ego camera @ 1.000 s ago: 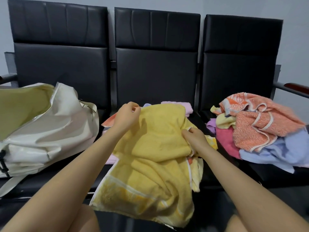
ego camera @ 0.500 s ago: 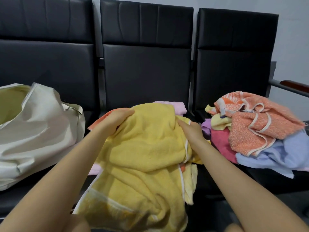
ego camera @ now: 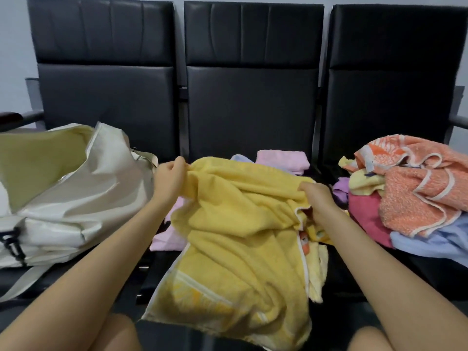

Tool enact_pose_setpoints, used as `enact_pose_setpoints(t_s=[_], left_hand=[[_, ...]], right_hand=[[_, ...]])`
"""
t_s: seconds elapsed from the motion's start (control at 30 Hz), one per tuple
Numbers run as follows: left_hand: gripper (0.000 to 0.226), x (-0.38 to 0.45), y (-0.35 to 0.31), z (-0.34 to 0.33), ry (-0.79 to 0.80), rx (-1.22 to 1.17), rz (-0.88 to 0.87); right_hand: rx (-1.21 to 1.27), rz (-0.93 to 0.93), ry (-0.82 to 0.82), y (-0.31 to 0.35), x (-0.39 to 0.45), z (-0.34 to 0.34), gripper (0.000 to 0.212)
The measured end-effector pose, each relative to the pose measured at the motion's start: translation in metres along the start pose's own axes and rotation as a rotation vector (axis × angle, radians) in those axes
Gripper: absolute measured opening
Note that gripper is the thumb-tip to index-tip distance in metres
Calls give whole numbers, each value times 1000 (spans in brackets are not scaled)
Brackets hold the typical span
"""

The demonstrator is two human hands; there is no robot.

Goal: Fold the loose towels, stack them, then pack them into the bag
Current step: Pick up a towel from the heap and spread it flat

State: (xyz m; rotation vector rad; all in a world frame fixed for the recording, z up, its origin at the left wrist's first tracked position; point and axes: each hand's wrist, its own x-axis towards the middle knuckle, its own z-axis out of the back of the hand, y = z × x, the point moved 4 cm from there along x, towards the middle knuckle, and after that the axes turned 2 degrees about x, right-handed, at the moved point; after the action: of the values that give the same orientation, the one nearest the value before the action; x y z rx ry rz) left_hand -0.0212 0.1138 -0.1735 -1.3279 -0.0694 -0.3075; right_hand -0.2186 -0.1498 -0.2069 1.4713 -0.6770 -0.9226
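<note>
A big yellow towel [ego camera: 235, 239] lies crumpled over the middle seat and hangs off its front edge. My left hand [ego camera: 168, 181] pinches its far left corner. My right hand [ego camera: 317, 198] grips its right edge, fingers buried in the cloth. Behind and under it lie folded towels: a pink one [ego camera: 282, 159] at the back and another pink one [ego camera: 166, 236] on the left. A loose heap of orange, red, yellow and light blue towels [ego camera: 415, 196] covers the right seat. The cream bag [ego camera: 65, 196] lies open on the left seat.
Three black padded chairs [ego camera: 250, 97] stand in a row against a pale wall, with armrests at both ends. My bare knees show at the bottom edge. The bag's black buckle and strap [ego camera: 11, 247] hang at its left front.
My hands have moved apart along the yellow towel's top edge, the left one going further left, spreading the cloth. The camera has swung slightly, bringing more of the bag into view.
</note>
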Motion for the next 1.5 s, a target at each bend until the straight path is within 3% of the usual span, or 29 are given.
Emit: enact_pose_setpoints(t_s=[0.1,0.17,0.33,0.63,0.7,0.83,1.03,1.17,1.27,1.37,1.5], left_hand=[[38,-4,25,-15,307,282,199],[40,-3,35,-24,425,352,147],[48,-1,15,-34,364,100,-25],[31,13,11,-41,610,227,-32],[14,24,8,-33,532,147,-64],[15,43,0,-18,95,189,-279],[18,56,-12,-25,-117,14,-319],[25,58,-6,-34,-52,77,-274],[27,43,-9,-28,-1,162,-331],[28,15,-12,-15,19,243,-393],[22,-51,-9,4,173,272,-552]], right_hand=[[-38,-85,-21,-12,3,9,10],[-69,-65,-31,-10,5,13,11],[-77,-6,-33,-10,6,12,21],[5,-54,-67,-10,22,17,14],[91,-40,-91,-3,30,21,9],[216,-23,-103,5,47,23,12],[273,30,-117,14,55,11,29],[23,9,-39,13,53,7,40],[-154,36,-114,9,38,16,61],[-366,231,-187,15,15,22,66],[-509,541,-116,25,-37,10,46]])
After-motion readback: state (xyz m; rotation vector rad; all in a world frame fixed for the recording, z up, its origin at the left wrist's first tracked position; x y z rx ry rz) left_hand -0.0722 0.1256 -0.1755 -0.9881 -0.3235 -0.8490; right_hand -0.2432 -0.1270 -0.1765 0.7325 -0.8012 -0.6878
